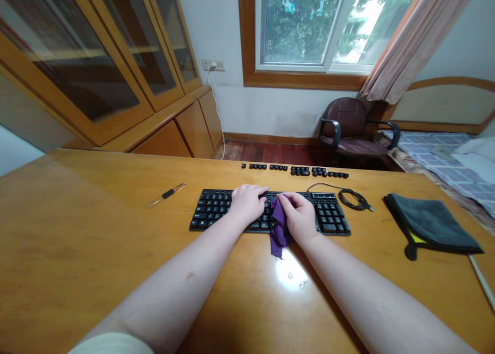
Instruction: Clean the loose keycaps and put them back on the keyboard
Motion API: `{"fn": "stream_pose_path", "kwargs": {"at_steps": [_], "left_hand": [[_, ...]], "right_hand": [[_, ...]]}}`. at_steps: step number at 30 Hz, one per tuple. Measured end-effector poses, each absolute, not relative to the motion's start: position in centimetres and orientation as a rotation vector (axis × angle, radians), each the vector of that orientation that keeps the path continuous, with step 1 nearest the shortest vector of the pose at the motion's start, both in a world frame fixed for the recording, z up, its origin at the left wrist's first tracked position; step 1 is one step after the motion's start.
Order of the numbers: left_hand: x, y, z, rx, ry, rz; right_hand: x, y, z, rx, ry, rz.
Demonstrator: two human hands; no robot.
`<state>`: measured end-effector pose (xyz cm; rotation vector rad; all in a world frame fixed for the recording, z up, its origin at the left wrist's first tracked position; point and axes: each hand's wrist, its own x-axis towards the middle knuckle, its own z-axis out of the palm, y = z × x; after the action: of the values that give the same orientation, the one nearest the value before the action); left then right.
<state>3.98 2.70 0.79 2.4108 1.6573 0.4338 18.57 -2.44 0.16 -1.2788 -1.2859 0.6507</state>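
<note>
A black keyboard (212,209) lies flat on the wooden desk in front of me. My left hand (247,202) rests on its middle keys, palm down, with the index finger stretched out toward the top row. A crumpled purple cloth (280,230) is pinched in the fingers of my right hand (299,212), just right of the keyboard's middle. The cloth hangs over the keys and past the front edge onto the desk. Both hands and the cloth hide part of the keys beneath them.
Several loose black keycaps (300,171) sit in rows along the desk's far edge. Right of the keyboard are its coiled cable (353,199) and a folded grey cloth (433,222). A thin clear tool with a black grip (168,193) lies to the left. Beyond stands an armchair (348,127).
</note>
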Motion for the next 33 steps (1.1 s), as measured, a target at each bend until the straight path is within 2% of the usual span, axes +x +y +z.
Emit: {"fn": "stream_pose_path", "kwargs": {"at_steps": [5,12,21,33], "left_hand": [[4.1,2.0,1.1,2.484,1.618,0.419],[4.2,0.5,1.2,2.726,1.252,0.277],[3.9,1.2,0.5,2.752,1.147,0.225],[3.6,1.3,0.7,2.73,1.135,0.211]], "right_hand": [[18.6,-2.3,-0.2,-1.279,-1.265,0.657],[19.7,-1.2,-0.1,-1.411,-1.189,0.601],[20.1,-1.3,0.0,-1.63,-1.48,0.505],[19.7,-1.7,0.3,-1.572,-1.523,0.361]]}}
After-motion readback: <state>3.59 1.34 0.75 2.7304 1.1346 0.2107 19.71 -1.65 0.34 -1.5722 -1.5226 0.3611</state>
